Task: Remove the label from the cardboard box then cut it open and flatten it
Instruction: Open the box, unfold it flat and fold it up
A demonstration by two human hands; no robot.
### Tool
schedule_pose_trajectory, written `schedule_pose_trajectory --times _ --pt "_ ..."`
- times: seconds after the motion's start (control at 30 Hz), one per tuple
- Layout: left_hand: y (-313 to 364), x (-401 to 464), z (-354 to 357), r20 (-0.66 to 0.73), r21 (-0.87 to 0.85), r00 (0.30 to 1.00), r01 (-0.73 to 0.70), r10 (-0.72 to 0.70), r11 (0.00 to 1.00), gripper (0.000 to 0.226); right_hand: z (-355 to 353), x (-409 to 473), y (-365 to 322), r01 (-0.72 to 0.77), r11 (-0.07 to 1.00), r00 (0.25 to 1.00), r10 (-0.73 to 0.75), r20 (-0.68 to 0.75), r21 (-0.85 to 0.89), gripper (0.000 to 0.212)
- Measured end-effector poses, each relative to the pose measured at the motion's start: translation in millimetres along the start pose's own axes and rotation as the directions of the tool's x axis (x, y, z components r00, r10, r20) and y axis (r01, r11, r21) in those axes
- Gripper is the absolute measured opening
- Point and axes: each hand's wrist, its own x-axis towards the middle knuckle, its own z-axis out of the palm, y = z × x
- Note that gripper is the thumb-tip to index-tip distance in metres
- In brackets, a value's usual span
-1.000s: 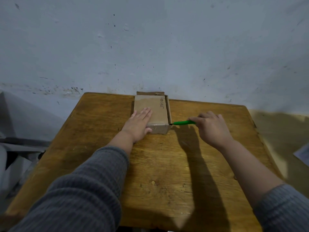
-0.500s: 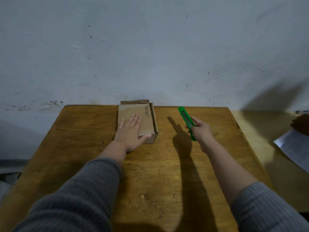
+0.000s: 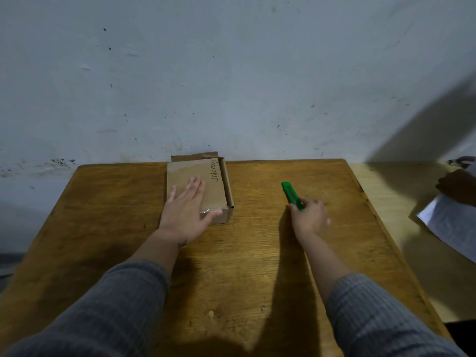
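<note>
A small brown cardboard box (image 3: 217, 180) with handwriting along its right top edge stands at the far middle of the wooden table (image 3: 257, 253), close to the wall. My left hand (image 3: 186, 211) lies flat on its top, fingers spread, thumb over the near edge. A flap sticks out behind the box. To the right, my right hand (image 3: 309, 216) grips the near end of a green utility knife (image 3: 291, 193), which lies low over the table and points away from me, well apart from the box.
A grey-blue wall rises right behind the table. Off the table's right edge, on the floor, lies white printed paper (image 3: 450, 222), with a dark object (image 3: 457, 186) beside it. A shadow falls across the right wall.
My right hand has pulled the knife away from the box's right side and lowered it toward the table on the right. My left hand has stayed on the box top.
</note>
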Motion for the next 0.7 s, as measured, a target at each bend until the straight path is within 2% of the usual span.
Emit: schedule_pose_trajectory --times 0.1,0.2,0.23,0.3,0.37,0.43,0.53,0.7 --pt "-0.3 0.0 0.2 -0.003 0.002 1.0 0.002 -0.002 1.0 0.089 0.9 -0.8 1.5 -0.017 1.0 0.998 0.018 0.057 -0.013 0.047" --pt "-1.2 -0.2 0.1 -0.005 -0.003 1.0 -0.002 0.002 1.0 0.089 3.5 -12.2 -12.0 0.083 0.991 0.995 -0.088 -0.045 -0.104 0.044" --pt "-1.2 -0.3 -0.4 -0.006 -0.005 1.0 -0.003 0.003 1.0 0.09 6.9 -18.7 -21.8 0.145 0.987 0.988 -0.148 -0.048 -0.063 0.04" --pt "-0.6 -0.5 -1.4 -0.006 -0.006 1.0 0.0 0.0 1.0 0.09 17.0 -35.5 -47.8 0.245 0.959 0.967 -0.253 0.038 0.144 0.033" --pt "1.1 -1.1 -1.6 -0.007 -0.004 1.0 0.011 -0.011 1.0 0.088 25.7 -54.6 -74.1 0.282 0.894 0.929 -0.345 0.135 0.347 0.031" --pt "2.4 -1.9 -1.1 -0.018 -0.006 1.0 0.023 -0.023 1.0 0.088 30.7 -68.1 -91.9 0.293 0.852 0.892 -0.407 0.196 0.433 0.032" --pt "3.4 -3.5 -1.1 -0.014 -0.009 0.999 0.03 -0.03 1.0 0.088 35.4 -73.8 -98.3 0.216 0.866 0.898 -0.358 0.257 0.45 0.032" --pt "5.3 -16.1 -4.1 -0.012 -0.01 0.999 0.032 -0.032 0.999 0.087 35.0 -67.6 -83.6 0.069 0.906 0.949 -0.188 0.253 0.417 0.031"
